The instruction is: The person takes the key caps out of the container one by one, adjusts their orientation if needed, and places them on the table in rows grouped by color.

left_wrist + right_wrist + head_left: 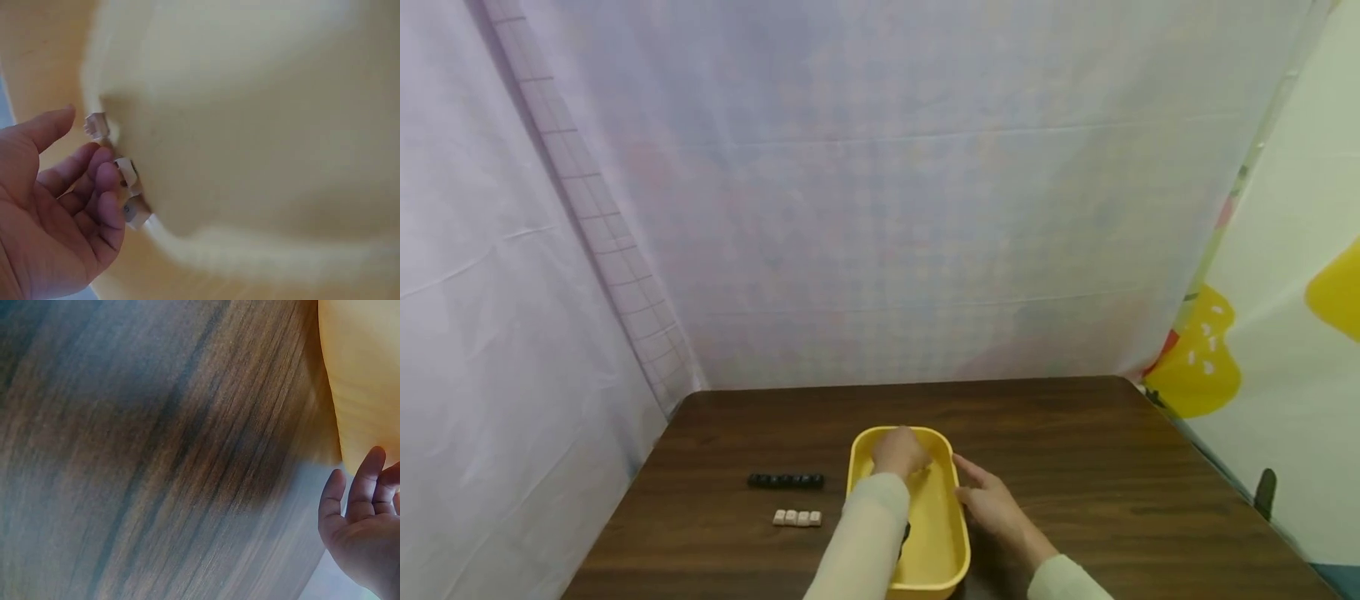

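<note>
Two short rows of keycaps already lie on the table point(1075, 467) left of the yellow tub point(958, 533): a black row point(786, 480) farther from the person and a white row point(797, 517) nearer, each running left to right, across the tub's long axis, which points away from the person. By my reading the sorting is partly done, since more white caps point(125, 170) sit loose inside the tub against its wall, and a dark piece shows in the tub by the sleeve. The left hand point(898, 452) reaches into the far half of the tub; the wrist view shows its fingers point(103, 187) loosely curled, touching the caps but not yet closed round any. The right hand point(992, 500) lies relaxed on the table just right of the tub, fingers straight, touching its outer wall, holding nothing
</note>
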`<state>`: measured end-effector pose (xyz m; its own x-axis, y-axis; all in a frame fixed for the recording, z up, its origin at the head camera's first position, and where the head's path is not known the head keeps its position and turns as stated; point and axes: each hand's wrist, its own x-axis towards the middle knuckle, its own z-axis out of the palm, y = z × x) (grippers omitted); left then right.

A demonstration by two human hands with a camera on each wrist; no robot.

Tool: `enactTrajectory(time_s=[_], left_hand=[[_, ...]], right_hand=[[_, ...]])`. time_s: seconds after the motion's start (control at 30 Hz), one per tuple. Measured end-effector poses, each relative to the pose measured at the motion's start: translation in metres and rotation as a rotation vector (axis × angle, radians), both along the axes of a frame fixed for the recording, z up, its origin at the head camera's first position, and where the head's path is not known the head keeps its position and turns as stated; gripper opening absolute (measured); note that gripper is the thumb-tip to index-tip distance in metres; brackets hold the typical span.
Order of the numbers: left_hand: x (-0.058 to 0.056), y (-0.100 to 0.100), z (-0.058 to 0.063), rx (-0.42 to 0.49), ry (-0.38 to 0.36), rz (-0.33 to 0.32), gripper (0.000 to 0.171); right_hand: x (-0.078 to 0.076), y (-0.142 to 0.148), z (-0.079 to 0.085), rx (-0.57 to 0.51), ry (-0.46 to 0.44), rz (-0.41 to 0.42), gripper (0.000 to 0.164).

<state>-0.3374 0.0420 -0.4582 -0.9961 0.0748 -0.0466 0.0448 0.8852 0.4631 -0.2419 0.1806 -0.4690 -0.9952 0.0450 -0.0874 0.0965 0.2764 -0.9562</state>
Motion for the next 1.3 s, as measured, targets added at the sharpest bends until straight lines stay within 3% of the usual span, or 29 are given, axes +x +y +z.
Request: enactTrajectory(time_s=[0.17, 0.33, 0.53, 0.77, 1.07, 1.3], left_hand=[[0.001, 0.0, -0.01, -0.096, 0.079, -0.016, 0.016], [0.003, -0.003, -0.008, -0.105, 0.096, -0.065, 0.019], [0.006, -0.008, -0.001, 0.019, 0.05, -0.131, 0.026], [-0.002, -0.012, 0.0, 0.16, 0.013, -0.16, 0.04], [-0.002, -0.022, 0.013, 0.256, 0.065, -0.192, 0.026], [-0.001, -0.027, 0.023, 0.308, 0.014, -0.245, 0.017]], right_hand=[[0.001, -0.004, 0.0, -0.027, -0.01, 0.005, 0.063], [0.001, -0.006, 0.001, -0.024, -0.009, 0.003, 0.064], [-0.001, -0.005, 0.001, -0.01, -0.011, 0.003, 0.063], [-0.002, -0.004, 0.0, 0.014, -0.014, -0.011, 0.062], [-0.001, -0.002, 0.001, 0.027, -0.02, -0.005, 0.062], [-0.001, -0.001, 0.001, 0.01, -0.023, -0.004, 0.063]])
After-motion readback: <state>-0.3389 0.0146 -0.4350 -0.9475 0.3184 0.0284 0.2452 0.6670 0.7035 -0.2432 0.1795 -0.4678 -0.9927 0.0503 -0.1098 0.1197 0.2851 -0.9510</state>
